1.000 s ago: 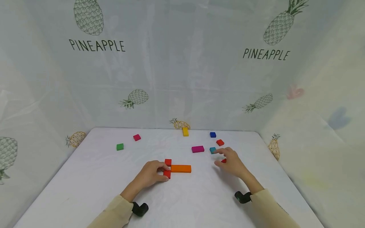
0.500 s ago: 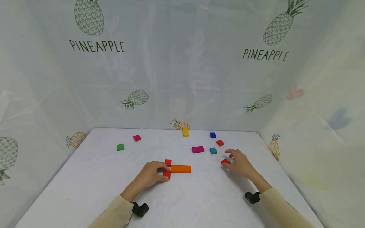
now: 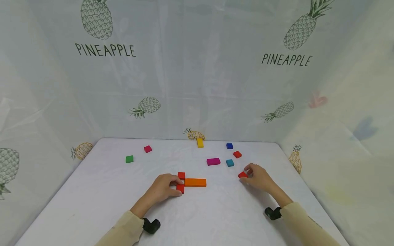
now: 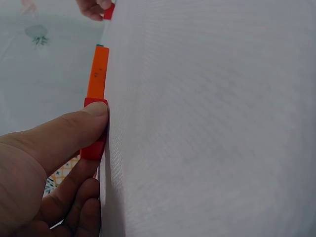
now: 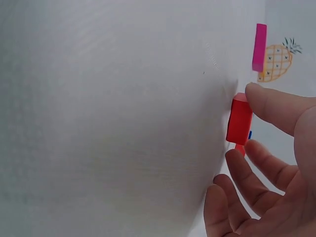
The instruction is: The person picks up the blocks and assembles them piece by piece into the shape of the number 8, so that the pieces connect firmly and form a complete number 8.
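Observation:
In the head view my left hand pinches a red block between thumb and fingers. Another red block lies just beyond it, and a long orange block extends to the right from beside the two. The left wrist view shows the thumb pressed on the held block, which partly hides it. Over on the right, my right hand has thumb and index finger at opposite ends of a separate red block, which rests on the table. Its other fingers are loosely bent.
Beyond the right hand lie teal, red-orange and dark blue blocks. A magenta block and a yellow block are mid-table. Green and crimson blocks lie at far left. A pineapple-print curtain stands behind.
My right hand has drawn back rightward from near the teal block, and its thumb and index finger have closed in around the red block. The left hand has stayed put.

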The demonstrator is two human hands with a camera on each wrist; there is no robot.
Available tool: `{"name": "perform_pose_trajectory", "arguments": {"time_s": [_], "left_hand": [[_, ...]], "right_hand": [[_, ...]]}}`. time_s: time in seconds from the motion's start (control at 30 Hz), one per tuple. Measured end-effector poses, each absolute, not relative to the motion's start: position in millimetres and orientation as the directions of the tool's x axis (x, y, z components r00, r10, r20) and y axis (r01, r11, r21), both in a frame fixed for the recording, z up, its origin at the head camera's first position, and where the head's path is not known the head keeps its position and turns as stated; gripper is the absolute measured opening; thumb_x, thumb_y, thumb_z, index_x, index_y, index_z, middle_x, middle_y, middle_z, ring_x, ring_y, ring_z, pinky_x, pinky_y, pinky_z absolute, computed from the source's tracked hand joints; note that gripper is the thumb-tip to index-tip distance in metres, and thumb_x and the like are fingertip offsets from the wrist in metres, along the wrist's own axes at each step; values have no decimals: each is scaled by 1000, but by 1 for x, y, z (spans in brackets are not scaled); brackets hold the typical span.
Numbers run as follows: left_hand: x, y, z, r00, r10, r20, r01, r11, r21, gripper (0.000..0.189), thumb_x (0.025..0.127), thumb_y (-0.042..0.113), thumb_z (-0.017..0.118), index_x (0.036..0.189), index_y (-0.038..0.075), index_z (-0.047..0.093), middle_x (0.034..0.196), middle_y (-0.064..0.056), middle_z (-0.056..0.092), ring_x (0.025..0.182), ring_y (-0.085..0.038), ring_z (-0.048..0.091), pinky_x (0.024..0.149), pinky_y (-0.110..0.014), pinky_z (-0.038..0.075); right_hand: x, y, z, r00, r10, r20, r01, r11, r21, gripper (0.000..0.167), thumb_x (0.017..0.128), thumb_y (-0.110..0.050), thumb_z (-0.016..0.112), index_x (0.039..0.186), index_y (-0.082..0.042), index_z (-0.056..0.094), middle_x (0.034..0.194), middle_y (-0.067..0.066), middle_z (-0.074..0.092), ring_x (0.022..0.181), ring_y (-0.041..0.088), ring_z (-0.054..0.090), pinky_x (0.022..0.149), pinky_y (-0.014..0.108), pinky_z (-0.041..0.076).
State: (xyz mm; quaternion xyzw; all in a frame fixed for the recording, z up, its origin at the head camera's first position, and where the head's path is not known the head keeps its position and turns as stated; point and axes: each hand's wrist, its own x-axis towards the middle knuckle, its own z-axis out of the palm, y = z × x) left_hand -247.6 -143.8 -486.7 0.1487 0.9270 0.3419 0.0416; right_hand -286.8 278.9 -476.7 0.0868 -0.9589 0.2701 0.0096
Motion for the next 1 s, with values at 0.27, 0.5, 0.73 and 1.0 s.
{"name": "perform_pose_trajectory", "arguments": {"time_s": [0.27, 0.5, 0.73, 1.0], "left_hand": [[-248, -144, -487, -953, 303, 26, 247, 722, 646, 29, 82, 23, 93, 108, 23, 80, 100, 6, 67, 97, -17, 57, 89, -41, 56], [-248, -144, -487, -953, 301, 17, 238, 718, 654, 29, 83, 22, 93, 108, 23, 80, 99, 6, 67, 97, -17, 57, 90, -41, 56], [-247, -144, -488, -955, 296, 19, 236, 720, 652, 29, 82, 22, 93, 108, 23, 80, 99, 5, 66, 96, -17, 57, 88, -39, 56], [-247, -144, -488, -956, 293, 27, 241, 726, 644, 29, 82, 23, 93, 108, 23, 80, 102, 6, 68, 98, -17, 58, 92, -43, 56]], "right_hand": [[-283, 275, -472, -982, -174, 67, -183, 832, -524, 38, 89, -19, 87, 115, -2, 66, 99, 7, 69, 88, 21, 61, 77, 38, 58], [-283, 275, -471, -981, -181, 67, -189, 834, -518, 33, 90, -17, 86, 114, -3, 67, 99, 7, 70, 89, 22, 62, 76, 34, 58], [-284, 275, -472, -982, -179, 59, -183, 835, -518, 31, 91, -15, 85, 115, -6, 69, 101, 7, 71, 91, 22, 62, 78, 35, 58], [-283, 275, -472, -977, -200, 72, -208, 833, -512, 29, 91, -13, 83, 116, -6, 70, 101, 6, 71, 91, 22, 62, 77, 36, 58]]}}
